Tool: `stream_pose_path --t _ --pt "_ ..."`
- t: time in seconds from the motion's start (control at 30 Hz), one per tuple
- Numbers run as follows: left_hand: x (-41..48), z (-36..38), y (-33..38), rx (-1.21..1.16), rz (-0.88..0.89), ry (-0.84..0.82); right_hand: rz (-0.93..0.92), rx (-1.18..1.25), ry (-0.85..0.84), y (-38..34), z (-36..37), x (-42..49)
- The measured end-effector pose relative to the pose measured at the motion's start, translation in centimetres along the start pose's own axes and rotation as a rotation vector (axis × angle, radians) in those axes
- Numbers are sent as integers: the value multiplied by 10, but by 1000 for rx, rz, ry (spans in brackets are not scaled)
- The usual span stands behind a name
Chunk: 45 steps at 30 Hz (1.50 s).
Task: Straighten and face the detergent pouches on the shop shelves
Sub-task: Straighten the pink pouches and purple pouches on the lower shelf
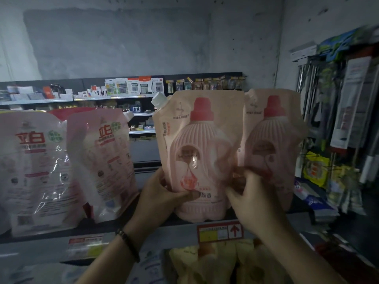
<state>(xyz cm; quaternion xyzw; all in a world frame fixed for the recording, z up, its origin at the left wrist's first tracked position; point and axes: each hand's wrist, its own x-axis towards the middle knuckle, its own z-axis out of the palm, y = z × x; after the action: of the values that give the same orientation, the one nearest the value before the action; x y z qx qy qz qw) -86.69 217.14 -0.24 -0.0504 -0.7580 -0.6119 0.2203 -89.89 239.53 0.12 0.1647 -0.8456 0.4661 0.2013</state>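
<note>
The left hand [162,194] grasps the lower left corner of a pink pouch [201,144], thumb on its front. The right hand [253,201] curls at the pouch's lower right edge, beside a second pink pouch [274,136]; blur hides what it holds. The pouch stands at the shelf's [98,226] front edge, label outward and slightly tilted. It is being squared up, and probably needs setting upright, level with its neighbour.

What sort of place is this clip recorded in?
Most likely a small shop: detergent pouches stand on a shelf edged with a price label, and packaged calculators are displayed behind.
</note>
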Motion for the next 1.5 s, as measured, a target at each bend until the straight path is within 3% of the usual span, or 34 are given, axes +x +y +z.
stream_pose_path --t 0.6,0.7,0.83,0.93,1.0,1.3,1.5 --pt "-4 -18 8 104 -32 -133 -14 -53 -60 1 -8 4" --pt "-2 -29 17 176 -42 -138 -143 -109 39 -18 -24 11" --pt "14 -43 39 108 -60 -1 -422 -128 235 -64 -65 46" --pt "34 -54 65 134 31 34 -546 -137 288 -102 -93 85" --pt "50 -62 84 170 95 51 -561 -155 239 -125 -105 113" --pt "127 -83 141 304 72 100 -497 -270 -41 -168 -102 208" --pt "151 -75 133 297 -8 111 -445 -371 -233 -166 -74 248"
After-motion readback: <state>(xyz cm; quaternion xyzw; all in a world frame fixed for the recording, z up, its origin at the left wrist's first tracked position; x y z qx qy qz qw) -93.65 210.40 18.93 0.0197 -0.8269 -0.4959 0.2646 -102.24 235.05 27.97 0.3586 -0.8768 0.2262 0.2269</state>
